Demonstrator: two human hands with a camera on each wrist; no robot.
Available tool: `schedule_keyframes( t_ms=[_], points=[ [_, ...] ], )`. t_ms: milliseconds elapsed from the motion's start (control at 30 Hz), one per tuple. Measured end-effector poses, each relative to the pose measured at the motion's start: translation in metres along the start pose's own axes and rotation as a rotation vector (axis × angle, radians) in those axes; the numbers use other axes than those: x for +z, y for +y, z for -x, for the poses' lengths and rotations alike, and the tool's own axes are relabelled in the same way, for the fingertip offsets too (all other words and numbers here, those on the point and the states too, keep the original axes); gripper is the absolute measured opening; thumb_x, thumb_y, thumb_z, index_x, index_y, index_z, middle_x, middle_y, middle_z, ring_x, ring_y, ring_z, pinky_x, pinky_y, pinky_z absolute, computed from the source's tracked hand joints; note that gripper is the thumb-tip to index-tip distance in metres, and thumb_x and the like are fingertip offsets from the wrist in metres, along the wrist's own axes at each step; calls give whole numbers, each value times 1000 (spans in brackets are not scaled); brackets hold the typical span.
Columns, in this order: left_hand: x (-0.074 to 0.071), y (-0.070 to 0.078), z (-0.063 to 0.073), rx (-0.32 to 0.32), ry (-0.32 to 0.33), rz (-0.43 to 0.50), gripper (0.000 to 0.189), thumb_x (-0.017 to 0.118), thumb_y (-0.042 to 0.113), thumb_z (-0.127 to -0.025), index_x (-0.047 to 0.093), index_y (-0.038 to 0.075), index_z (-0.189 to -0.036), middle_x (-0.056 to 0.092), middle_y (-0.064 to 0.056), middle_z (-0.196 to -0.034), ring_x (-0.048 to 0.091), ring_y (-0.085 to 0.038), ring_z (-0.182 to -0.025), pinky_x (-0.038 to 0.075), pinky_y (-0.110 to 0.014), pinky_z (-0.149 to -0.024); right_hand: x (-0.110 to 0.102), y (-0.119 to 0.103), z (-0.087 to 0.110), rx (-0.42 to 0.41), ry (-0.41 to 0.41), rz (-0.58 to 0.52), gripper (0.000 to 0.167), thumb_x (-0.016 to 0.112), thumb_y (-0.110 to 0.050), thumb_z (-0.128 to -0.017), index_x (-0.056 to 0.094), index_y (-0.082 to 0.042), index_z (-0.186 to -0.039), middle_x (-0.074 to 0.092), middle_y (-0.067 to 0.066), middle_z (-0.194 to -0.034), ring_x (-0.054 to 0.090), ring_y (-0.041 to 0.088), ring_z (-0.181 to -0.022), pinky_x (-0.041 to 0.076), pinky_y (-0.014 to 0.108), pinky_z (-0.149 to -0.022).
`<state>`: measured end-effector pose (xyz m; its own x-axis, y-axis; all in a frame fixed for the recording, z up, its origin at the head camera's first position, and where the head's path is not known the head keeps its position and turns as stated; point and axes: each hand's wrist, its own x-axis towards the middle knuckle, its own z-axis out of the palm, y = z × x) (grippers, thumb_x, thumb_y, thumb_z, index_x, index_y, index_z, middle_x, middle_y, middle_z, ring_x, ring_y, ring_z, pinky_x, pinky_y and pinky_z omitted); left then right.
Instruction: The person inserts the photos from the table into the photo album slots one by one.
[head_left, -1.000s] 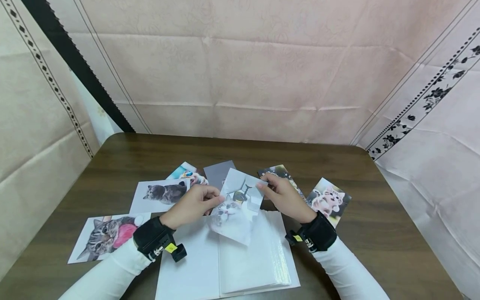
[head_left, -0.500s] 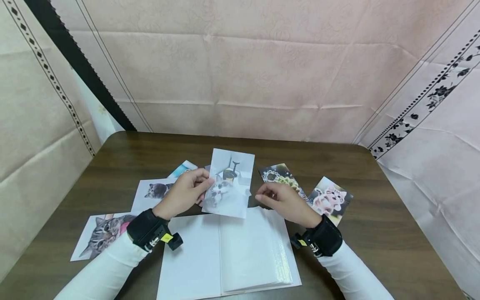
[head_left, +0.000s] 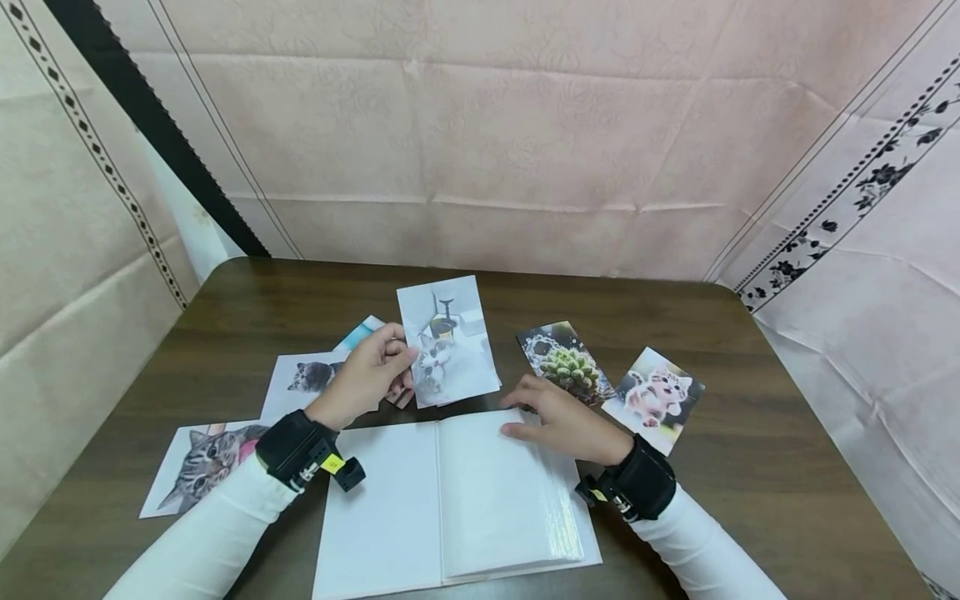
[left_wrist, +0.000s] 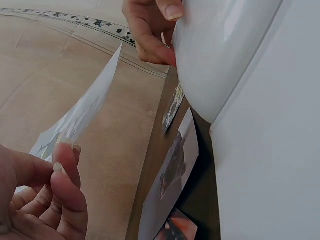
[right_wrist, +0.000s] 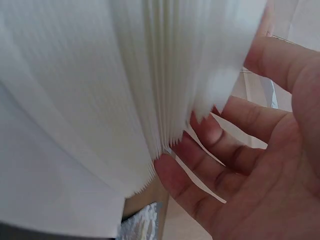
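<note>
My left hand [head_left: 367, 367] pinches a pale photo [head_left: 447, 342] of a white cat by its left edge, raised above the table beyond the album. In the left wrist view that photo [left_wrist: 82, 117] is seen nearly edge-on between thumb and fingers. An open white photo album [head_left: 382, 508] with a stack of plastic sleeve pages [head_left: 502, 500] lies at the near middle. At the top edge of the right pages, my right hand [head_left: 558, 421] has its thumb over the pages and its fingers behind them. The right wrist view shows the fanned page edges [right_wrist: 165, 100] between thumb and fingers [right_wrist: 240, 155].
Left of the album lie a tabby cat photo [head_left: 198, 471], a grey cat photo [head_left: 288, 383] and a blue-edged photo [head_left: 356, 333], partly covered. To the right are a succulent photo [head_left: 566, 362] and a kitten photo [head_left: 660, 396]. All rest on the brown wooden table [head_left: 675, 325].
The left hand has carried the cat photo up and left, away from the album. My right hand has let go of the photo and come down to the album pages' top edge.
</note>
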<state>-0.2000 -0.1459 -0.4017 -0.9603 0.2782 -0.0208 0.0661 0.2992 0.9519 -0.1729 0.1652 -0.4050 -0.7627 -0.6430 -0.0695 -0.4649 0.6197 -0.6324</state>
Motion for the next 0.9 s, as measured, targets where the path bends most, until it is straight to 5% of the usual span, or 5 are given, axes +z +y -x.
schedule_keyframes(
  t_ms=[533, 900],
  points=[
    [-3, 0, -1, 6, 8, -20, 23, 53, 18, -107, 49, 2, -123, 60, -9, -84, 58, -28, -72, 52, -31, -63, 2, -5, -2, -91, 103, -14, 25, 67, -29, -99, 69, -15, -119, 66, -2, -115, 59, 13, -103, 50, 31, -86],
    [1, -4, -2, -9, -25, 32, 17, 52, 17, -107, 47, 2, -114, 65, -9, -82, 59, -34, -70, 50, -32, -60, 3, 0, -5, -45, 79, -157, 5, 62, -17, -102, 65, -15, -100, 60, 0, -103, 52, 14, -93, 45, 29, -83]
  ],
)
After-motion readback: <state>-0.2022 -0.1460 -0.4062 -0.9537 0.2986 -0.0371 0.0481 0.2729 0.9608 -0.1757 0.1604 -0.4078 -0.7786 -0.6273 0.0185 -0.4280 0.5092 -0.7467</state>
